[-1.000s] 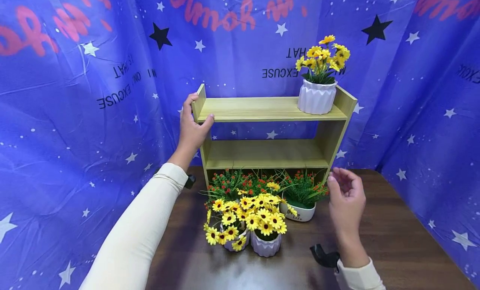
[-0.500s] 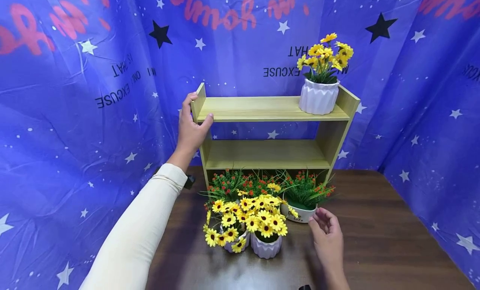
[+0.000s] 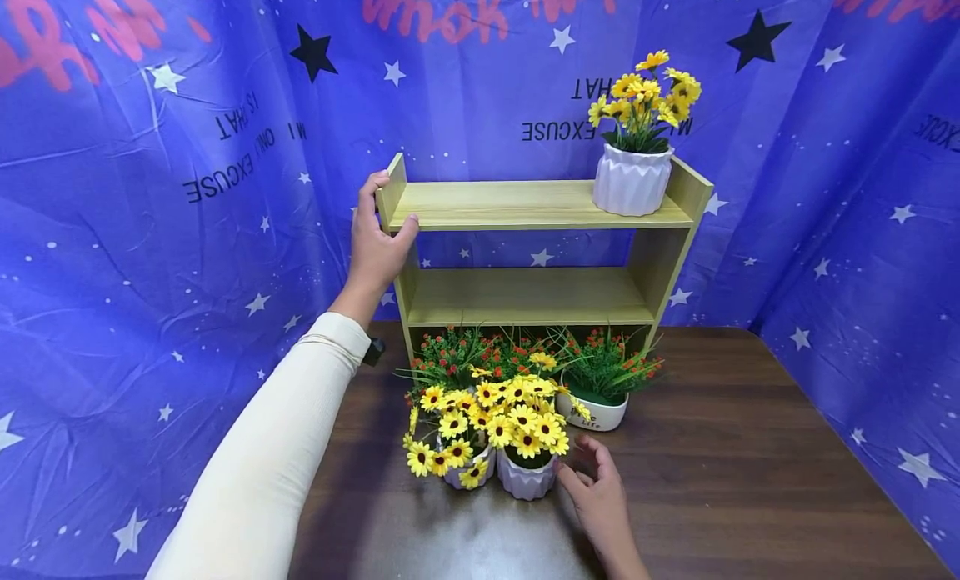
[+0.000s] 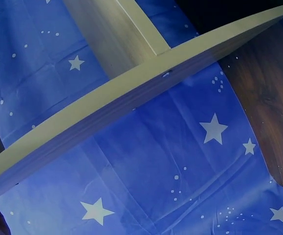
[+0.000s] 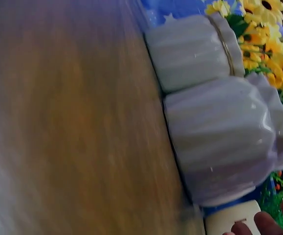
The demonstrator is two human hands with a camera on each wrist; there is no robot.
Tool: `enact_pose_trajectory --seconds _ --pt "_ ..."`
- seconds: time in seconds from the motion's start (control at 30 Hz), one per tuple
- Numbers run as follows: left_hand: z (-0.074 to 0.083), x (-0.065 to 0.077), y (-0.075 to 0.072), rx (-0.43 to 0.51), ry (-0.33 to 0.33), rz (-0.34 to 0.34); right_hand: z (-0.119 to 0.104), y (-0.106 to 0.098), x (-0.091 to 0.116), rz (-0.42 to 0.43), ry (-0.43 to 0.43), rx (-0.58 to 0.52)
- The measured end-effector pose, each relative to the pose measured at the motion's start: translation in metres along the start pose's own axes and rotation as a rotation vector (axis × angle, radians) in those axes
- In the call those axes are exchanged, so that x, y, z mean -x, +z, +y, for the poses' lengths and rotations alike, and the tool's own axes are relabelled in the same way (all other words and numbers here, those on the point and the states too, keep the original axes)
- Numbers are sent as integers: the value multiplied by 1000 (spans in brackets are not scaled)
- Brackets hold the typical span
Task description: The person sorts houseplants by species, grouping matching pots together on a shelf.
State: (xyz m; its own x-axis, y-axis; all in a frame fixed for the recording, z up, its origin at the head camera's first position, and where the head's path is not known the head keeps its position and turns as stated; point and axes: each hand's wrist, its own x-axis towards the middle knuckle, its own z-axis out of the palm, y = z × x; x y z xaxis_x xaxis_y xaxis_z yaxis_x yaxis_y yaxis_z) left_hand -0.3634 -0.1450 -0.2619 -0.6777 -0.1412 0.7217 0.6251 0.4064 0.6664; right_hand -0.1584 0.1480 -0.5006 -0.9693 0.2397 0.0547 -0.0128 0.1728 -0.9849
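Note:
My left hand (image 3: 377,251) grips the upper left side panel of a light wooden shelf (image 3: 495,205), fingers outside it and thumb at the front. In the left wrist view the panel (image 4: 107,103) runs diagonally, with a bit of the hand at the lower left corner. My right hand (image 3: 602,501), fingers loosely bent, has its fingertips right at the side of a fluted lavender pot (image 3: 527,482) of yellow daisies. This pot (image 5: 219,137) fills the middle of the right wrist view. A similar daisy pot (image 3: 457,477) stands to its left.
On the shelf's top board, at the right, stands a white pot (image 3: 632,180) of yellow flowers. Red-and-green potted plants (image 3: 457,355) line the lowest level, one in a white oval pot (image 3: 600,415) with lettering. A blue star-printed curtain (image 3: 480,88) surrounds the brown table (image 3: 720,447).
My right hand has come down and left, from beside the shelf's right side, past the oval pot, to the front daisy pot. The left hand keeps its grip on the shelf.

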Motion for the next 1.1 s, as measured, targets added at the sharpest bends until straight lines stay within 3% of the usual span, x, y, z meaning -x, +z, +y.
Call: enact_pose_trajectory --seconds 0.57,0.77,1.1 --pt "-1 0 0 -18 3 1 4 24 10 -40 43 18" --pt "-2 -1 -3 -22 5 -2 5 37 12 -9 11 37" --pt "-2 -1 -1 -23 -1 -9 5 51 9 125 -71 124"
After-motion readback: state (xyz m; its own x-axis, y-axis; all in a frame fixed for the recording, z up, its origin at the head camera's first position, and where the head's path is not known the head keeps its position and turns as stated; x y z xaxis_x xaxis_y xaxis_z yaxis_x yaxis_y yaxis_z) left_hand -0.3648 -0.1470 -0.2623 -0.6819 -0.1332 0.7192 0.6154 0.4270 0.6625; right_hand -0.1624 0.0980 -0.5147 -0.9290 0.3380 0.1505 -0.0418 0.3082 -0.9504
